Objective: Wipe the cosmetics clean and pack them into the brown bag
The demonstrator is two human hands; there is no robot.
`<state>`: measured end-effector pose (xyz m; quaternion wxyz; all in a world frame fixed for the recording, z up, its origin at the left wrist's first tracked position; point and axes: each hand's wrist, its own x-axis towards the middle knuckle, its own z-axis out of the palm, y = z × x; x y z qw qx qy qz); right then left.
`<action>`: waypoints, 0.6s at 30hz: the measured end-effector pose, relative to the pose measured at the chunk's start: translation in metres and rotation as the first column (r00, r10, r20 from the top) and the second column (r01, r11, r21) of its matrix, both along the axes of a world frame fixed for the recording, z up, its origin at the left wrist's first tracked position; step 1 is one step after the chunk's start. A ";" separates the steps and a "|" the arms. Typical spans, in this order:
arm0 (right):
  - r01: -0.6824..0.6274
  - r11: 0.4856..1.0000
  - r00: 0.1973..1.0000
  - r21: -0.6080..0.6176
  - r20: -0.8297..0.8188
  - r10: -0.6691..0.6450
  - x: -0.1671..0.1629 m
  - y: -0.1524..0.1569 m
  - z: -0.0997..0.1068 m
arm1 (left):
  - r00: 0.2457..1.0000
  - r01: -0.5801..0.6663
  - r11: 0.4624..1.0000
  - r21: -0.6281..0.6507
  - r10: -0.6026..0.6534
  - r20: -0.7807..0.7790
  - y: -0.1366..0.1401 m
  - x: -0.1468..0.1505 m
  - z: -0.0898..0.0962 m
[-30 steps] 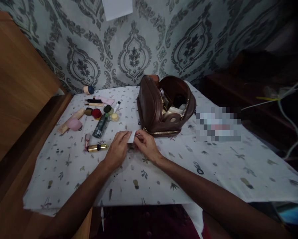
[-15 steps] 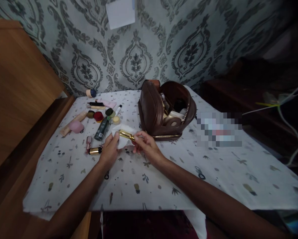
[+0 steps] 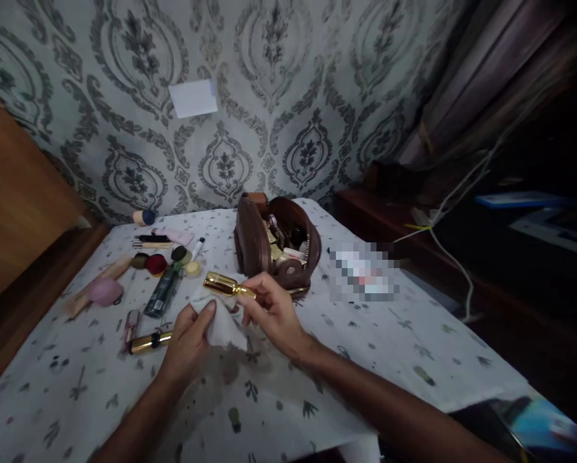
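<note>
Between the thumb and fingers of my right hand (image 3: 273,315) is a shiny gold cosmetic tube (image 3: 223,283), held by its narrower end and pointing left. My left hand (image 3: 192,334) pinches a white tissue (image 3: 226,328), which hangs just below the tube. Past my hands stands a brown leather makeup bag (image 3: 254,241), unzipped, with several items inside. Close to my left hand lie a gold and black tube (image 3: 148,342) and a small pink bottle (image 3: 132,325). A dark green bottle (image 3: 160,294) rests a little farther back.
Toward the back left are a pink sponge (image 3: 105,291), a red round container (image 3: 156,264), a small yellow jar (image 3: 192,269), a pale pink tube (image 3: 179,236) and a brush (image 3: 144,217). A blurred-out item (image 3: 365,271) lies right of the bag. White cables (image 3: 455,263) hang beyond the table.
The gold tube has come away from the tissue in my left hand, lifted by my right hand. The tissue now droops lower. My view has turned right and tilted up.
</note>
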<state>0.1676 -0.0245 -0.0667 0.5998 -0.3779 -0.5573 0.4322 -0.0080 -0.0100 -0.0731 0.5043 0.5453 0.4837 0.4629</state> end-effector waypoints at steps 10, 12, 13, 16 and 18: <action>0.266 0.943 0.912 0.198 0.266 -0.313 0.123 0.020 0.087 | 0.509 0.545 0.769 0.334 0.013 -0.860 -0.002 0.093 0.078; 0.247 0.942 0.868 0.226 0.380 -0.319 0.139 0.029 0.092 | 0.316 0.566 0.794 0.223 0.041 -0.948 0.002 0.115 0.081; 0.229 0.943 0.842 0.241 0.437 -0.316 0.146 0.034 0.094 | 0.246 0.562 0.809 0.169 0.031 -0.969 0.005 0.124 0.082; 0.156 0.936 0.725 0.314 0.607 -0.324 0.161 0.048 0.099 | 0.140 0.539 0.840 0.061 -0.019 -0.990 0.014 0.141 0.081; 0.099 0.929 0.632 0.355 0.699 -0.335 0.169 0.057 0.101 | 0.106 0.521 0.854 -0.002 -0.067 -0.992 0.019 0.145 0.077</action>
